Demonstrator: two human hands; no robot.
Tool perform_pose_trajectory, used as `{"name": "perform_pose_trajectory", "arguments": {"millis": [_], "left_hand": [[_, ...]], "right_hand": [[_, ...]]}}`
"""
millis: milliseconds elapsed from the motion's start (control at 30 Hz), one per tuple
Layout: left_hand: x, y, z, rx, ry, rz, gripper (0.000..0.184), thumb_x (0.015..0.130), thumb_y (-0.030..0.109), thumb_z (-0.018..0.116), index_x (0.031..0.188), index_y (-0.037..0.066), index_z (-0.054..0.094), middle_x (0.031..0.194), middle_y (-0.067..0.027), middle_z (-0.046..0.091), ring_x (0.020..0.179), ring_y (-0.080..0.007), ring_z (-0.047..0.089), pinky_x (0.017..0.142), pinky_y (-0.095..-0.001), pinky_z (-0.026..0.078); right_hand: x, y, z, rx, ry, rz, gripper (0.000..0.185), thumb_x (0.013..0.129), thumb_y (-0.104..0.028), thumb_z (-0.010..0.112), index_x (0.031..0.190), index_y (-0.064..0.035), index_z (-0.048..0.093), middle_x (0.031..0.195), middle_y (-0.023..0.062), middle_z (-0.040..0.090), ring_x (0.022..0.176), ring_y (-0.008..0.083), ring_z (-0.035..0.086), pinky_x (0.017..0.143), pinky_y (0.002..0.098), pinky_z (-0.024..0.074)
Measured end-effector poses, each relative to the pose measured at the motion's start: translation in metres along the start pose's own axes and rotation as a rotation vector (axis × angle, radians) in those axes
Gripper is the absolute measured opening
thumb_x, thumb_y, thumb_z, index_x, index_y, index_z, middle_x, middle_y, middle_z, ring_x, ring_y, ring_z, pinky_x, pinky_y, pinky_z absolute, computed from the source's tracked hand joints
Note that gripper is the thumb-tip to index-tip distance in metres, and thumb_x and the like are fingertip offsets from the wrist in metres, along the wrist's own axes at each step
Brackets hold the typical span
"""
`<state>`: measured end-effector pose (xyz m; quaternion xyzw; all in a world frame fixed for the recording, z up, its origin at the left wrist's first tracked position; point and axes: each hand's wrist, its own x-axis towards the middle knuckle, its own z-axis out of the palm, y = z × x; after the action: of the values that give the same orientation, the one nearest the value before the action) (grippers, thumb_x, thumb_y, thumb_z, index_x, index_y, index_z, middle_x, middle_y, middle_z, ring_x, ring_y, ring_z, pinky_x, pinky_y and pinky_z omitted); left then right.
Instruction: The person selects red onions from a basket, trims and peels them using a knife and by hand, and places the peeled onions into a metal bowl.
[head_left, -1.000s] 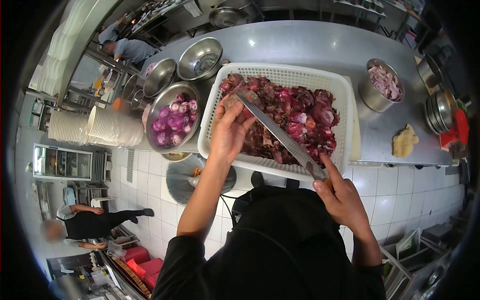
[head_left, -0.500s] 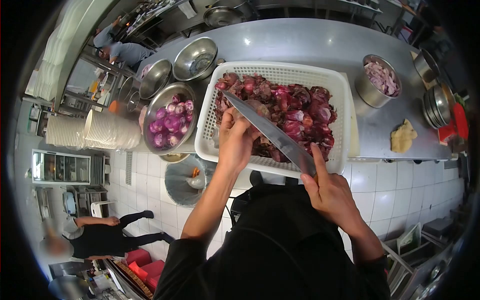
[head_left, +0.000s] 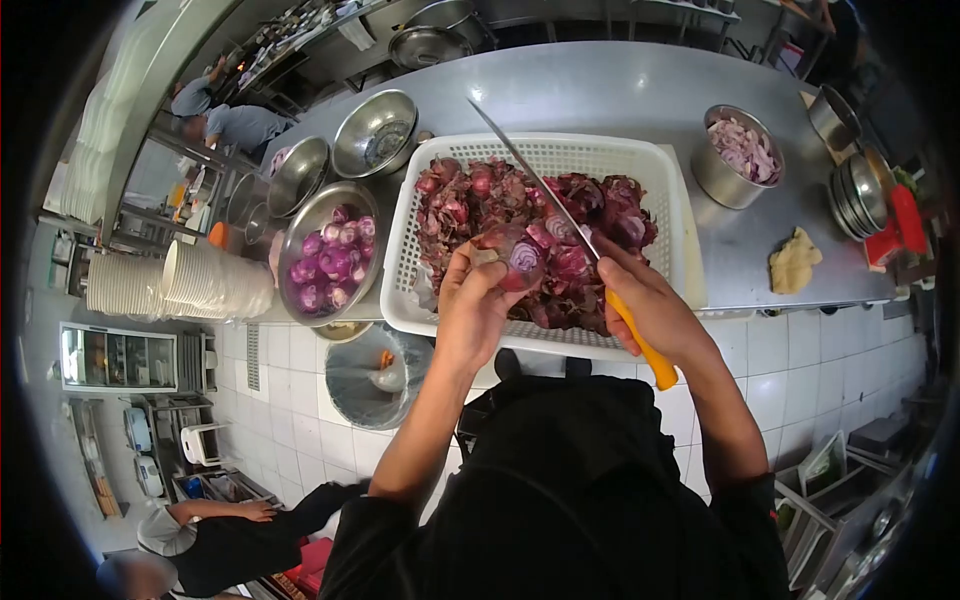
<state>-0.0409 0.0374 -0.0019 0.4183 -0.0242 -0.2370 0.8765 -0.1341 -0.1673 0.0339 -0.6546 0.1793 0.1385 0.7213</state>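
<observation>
My left hand (head_left: 476, 298) grips a red onion (head_left: 513, 254) by its dry-skinned side; a cut face with pale rings shows toward the right. In my right hand (head_left: 652, 308) is a large knife (head_left: 535, 172) with a yellow handle, its blade slanting up and left, apart from the onion. Both hands are over the near part of a white perforated basket (head_left: 672, 185), filled with red onions and loose papery skins (head_left: 465, 205). Left of it, a steel bowl (head_left: 372, 262) holds peeled purple onions (head_left: 333, 262).
More steel bowls (head_left: 375, 133) stand behind on the left, beside stacked white containers (head_left: 205, 282). A pot (head_left: 738, 160) of cut onion and a crumpled yellowish cloth (head_left: 796, 262) are at right. Below the counter stands a lined bin (head_left: 372, 385). A person in black (head_left: 235, 535) is at lower left.
The knife blade has swung up and away from the onion, and its yellow handle now shows. The onion has turned, showing a cut face. The person at lower left has moved.
</observation>
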Motion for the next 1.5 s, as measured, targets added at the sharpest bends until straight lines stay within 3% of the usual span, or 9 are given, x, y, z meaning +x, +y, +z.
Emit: {"name": "perform_pose_trajectory", "arguments": {"millis": [67, 267, 500, 767, 967, 1067, 1167, 1267, 1500], "left_hand": [[0.0, 0.002, 0.001, -0.012, -0.012, -0.008, 0.038, 0.089, 0.0, 0.053, 0.126, 0.006, 0.052, 0.125, -0.011, 0.06, 0.114, -0.0259, 0.062, 0.098, -0.0528, 0.053], [-0.005, 0.004, 0.011, -0.047, -0.089, -0.034, 0.041, 0.09, 0.0, 0.052, 0.13, 0.006, 0.049, 0.129, -0.0119, 0.059, 0.12, -0.0284, 0.059, 0.102, -0.0553, 0.05], [-0.009, -0.009, 0.007, 0.117, -0.065, 0.035, 0.049, 0.091, 0.0, 0.059, 0.137, 0.006, 0.046, 0.133, -0.0123, 0.058, 0.123, -0.0281, 0.057, 0.104, -0.0536, 0.048], [-0.011, -0.004, -0.002, -0.098, -0.098, -0.013, 0.053, 0.089, 0.003, 0.063, 0.139, 0.007, 0.045, 0.137, -0.0125, 0.056, 0.128, -0.03, 0.054, 0.11, -0.056, 0.043], [-0.011, -0.004, -0.011, -0.23, -0.11, -0.081, 0.06, 0.086, 0.014, 0.066, 0.141, 0.005, 0.044, 0.139, -0.0156, 0.054, 0.133, -0.0342, 0.05, 0.114, -0.0592, 0.037], [-0.009, -0.001, -0.012, -0.241, -0.105, -0.11, 0.063, 0.085, 0.022, 0.069, 0.141, 0.005, 0.044, 0.139, -0.0159, 0.054, 0.133, -0.0336, 0.05, 0.115, -0.0594, 0.036], [-0.006, 0.001, -0.009, -0.241, -0.115, -0.136, 0.06, 0.088, 0.028, 0.07, 0.139, 0.006, 0.046, 0.135, -0.0139, 0.056, 0.129, -0.0314, 0.053, 0.114, -0.0587, 0.037], [-0.001, 0.002, -0.005, -0.106, -0.066, -0.208, 0.05, 0.092, 0.03, 0.069, 0.133, 0.008, 0.051, 0.128, -0.0098, 0.059, 0.123, -0.0278, 0.057, 0.111, -0.0563, 0.04], [0.006, -0.004, 0.0, -0.043, 0.041, -0.195, 0.031, 0.096, 0.026, 0.066, 0.122, 0.01, 0.059, 0.117, -0.0054, 0.065, 0.112, -0.0215, 0.063, 0.104, -0.0473, 0.048]], "right_hand": [[-0.004, 0.001, 0.0, 0.154, -0.103, 0.012, 0.053, 0.103, -0.055, 0.042, 0.111, -0.0047, 0.059, 0.056, 0.0048, 0.048, 0.041, 0.0123, 0.045, 0.04, 0.0268, 0.037], [-0.003, 0.007, 0.009, 0.263, -0.24, 0.018, 0.055, 0.104, -0.054, 0.039, 0.079, -0.0065, 0.054, 0.051, 0.0054, 0.049, 0.041, 0.013, 0.047, 0.043, 0.027, 0.0389], [0.001, 0.009, 0.016, 0.231, -0.155, -0.075, 0.053, 0.102, -0.056, 0.043, 0.08, -0.0081, 0.048, 0.055, 0.0046, 0.049, 0.04, 0.0121, 0.045, 0.04, 0.0262, 0.0382], [0.002, 0.002, 0.02, 0.151, -0.129, -0.108, 0.047, 0.104, -0.048, 0.044, 0.087, -0.0059, 0.054, 0.055, 0.0034, 0.052, 0.042, 0.0115, 0.047, 0.043, 0.0271, 0.0374], [0.008, 0.004, 0.019, 0.126, -0.107, -0.116, 0.054, 0.104, -0.048, 0.043, 0.071, -0.0062, 0.051, 0.053, 0.0037, 0.05, 0.042, 0.0129, 0.047, 0.043, 0.0287, 0.0377], [0.003, -0.001, 0.018, 0.109, -0.132, -0.133, 0.053, 0.103, -0.054, 0.044, 0.079, -0.0072, 0.049, 0.056, 0.0042, 0.05, 0.043, 0.0118, 0.048, 0.042, 0.0271, 0.0394], [-0.009, -0.013, 0.019, 0.113, -0.138, -0.126, 0.048, 0.105, -0.043, 0.043, 0.12, -0.0029, 0.064, 0.058, 0.0029, 0.051, 0.043, 0.0104, 0.047, 0.044, 0.0263, 0.0388], [-0.015, -0.022, 0.022, 0.085, -0.159, -0.086, 0.052, 0.105, -0.041, 0.044, 0.148, -0.0123, 0.047, 0.062, 0.001, 0.049, 0.045, 0.0084, 0.047, 0.045, 0.0249, 0.0392], [-0.019, -0.024, 0.02, 0.079, -0.171, -0.089, 0.052, 0.105, -0.039, 0.045, 0.152, -0.0144, 0.043, 0.062, -0.0005, 0.047, 0.047, 0.0074, 0.046, 0.045, 0.0249, 0.0392]]}}
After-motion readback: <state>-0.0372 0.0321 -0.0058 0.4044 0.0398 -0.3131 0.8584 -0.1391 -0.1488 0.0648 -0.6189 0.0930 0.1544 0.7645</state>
